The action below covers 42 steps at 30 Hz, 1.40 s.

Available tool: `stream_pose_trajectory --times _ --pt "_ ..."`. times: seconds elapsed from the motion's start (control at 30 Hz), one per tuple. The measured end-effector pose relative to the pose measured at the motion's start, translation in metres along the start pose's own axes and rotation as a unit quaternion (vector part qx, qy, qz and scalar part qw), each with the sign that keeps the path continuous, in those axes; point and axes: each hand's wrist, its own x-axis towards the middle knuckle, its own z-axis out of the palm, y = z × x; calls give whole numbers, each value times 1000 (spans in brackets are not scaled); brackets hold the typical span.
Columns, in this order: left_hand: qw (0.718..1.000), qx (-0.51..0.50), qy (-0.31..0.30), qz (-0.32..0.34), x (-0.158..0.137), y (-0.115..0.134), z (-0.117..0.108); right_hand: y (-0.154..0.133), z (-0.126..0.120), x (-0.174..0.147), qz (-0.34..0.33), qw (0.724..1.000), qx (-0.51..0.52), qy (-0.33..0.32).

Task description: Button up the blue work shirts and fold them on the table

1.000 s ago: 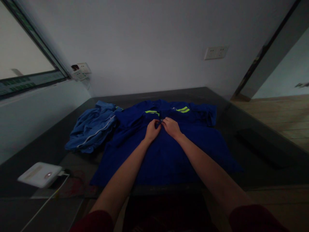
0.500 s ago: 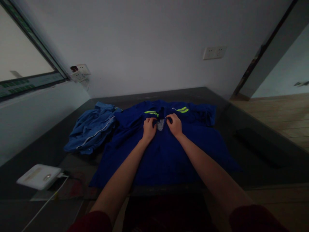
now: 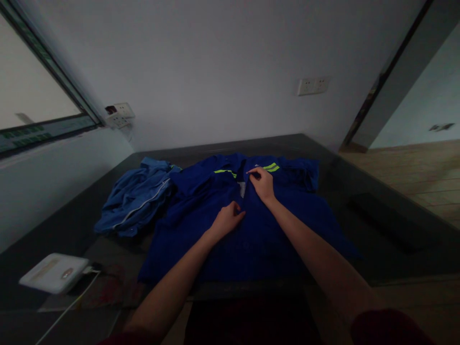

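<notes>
A dark blue work jacket (image 3: 258, 239) with yellow-green stripes on the chest lies spread on the dark table, collar toward the wall. Its front is parted near the top, where a pale grey patch (image 3: 242, 189) shows. My right hand (image 3: 264, 184) is closed in a pinch on the jacket's front edge, just under the right stripe. Lower down, close to the middle of the front, is my left hand (image 3: 227, 219). Its thumb and curled forefinger stand apart, and I see nothing held between them.
A crumpled lighter blue garment (image 3: 138, 196) with a white strip lies left of the jacket. At the near left, a white box-like device (image 3: 53, 273) has a cable running off the table. A dark flat object (image 3: 388, 220) lies on the right. The wall borders the table's far edge.
My left hand has come off the upper front edge and moved down toward me along the jacket's front. The right hand keeps its pinch. The view has shifted slightly.
</notes>
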Motion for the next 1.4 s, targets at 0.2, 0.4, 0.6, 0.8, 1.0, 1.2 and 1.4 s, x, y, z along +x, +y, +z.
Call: stream_pose_trajectory --times 0.2,0.4,0.6,0.8,1.0,1.2,1.4 --pt "998 -28 -19 61 3 -8 2 -13 -31 -11 -52 983 -105 -140" --pt "984 -157 -73 45 6 -10 -8 -49 -54 -52 -18 983 -8 -184" --pt "971 -202 -125 41 5 -7 -27 -47 -39 -73 74 961 57 -259" --pt "971 -181 -141 70 2 -5 -27 -44 -38 -76 51 954 38 -293" --pt "980 -133 -113 93 -1 -4 -18 -42 -36 -79 48 955 17 -293" --pt "987 -82 -76 115 -3 -2 -18 -41 -38 -79 68 961 -11 -267" --pt "990 -45 -53 123 -3 0 -20 -39 -38 -79 80 960 14 -270"
